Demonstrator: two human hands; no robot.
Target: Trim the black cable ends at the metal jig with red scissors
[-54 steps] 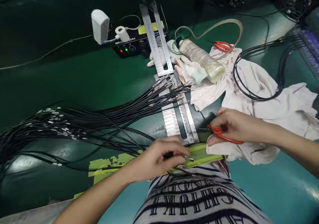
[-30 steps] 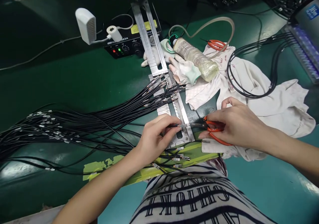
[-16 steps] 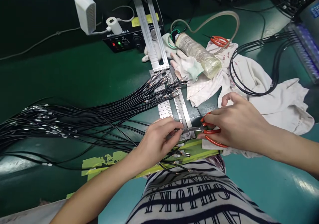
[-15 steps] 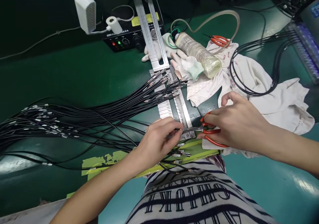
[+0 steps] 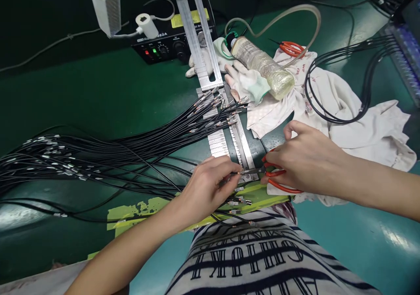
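Note:
My left hand (image 5: 205, 187) pinches the end of one black wire (image 5: 233, 175) over the near end of a metal ruler jig (image 5: 229, 144). My right hand (image 5: 303, 159) grips red-handled cutters (image 5: 277, 179), whose tip meets the wire end right beside my left fingertips. A large bundle of black wires with metal terminals (image 5: 108, 155) fans across the green table from the left, their ends lying on the jig. A few cut wire ends (image 5: 238, 201) lie on a yellow-green taped strip (image 5: 141, 209) at the table's near edge.
White cloths (image 5: 357, 120) lie at the right with a black cable loop (image 5: 337, 82) on them. Behind are white gloves (image 5: 244, 82), a wrapped plastic bottle (image 5: 264, 67) with a hose, a second pair of red cutters (image 5: 290, 47), a black control box (image 5: 164, 45) and a white adapter (image 5: 103, 4).
My left hand has carried a wire end from the yellow strip up onto the jig. My right hand has brought the cutters in to meet it. The view has shifted slightly.

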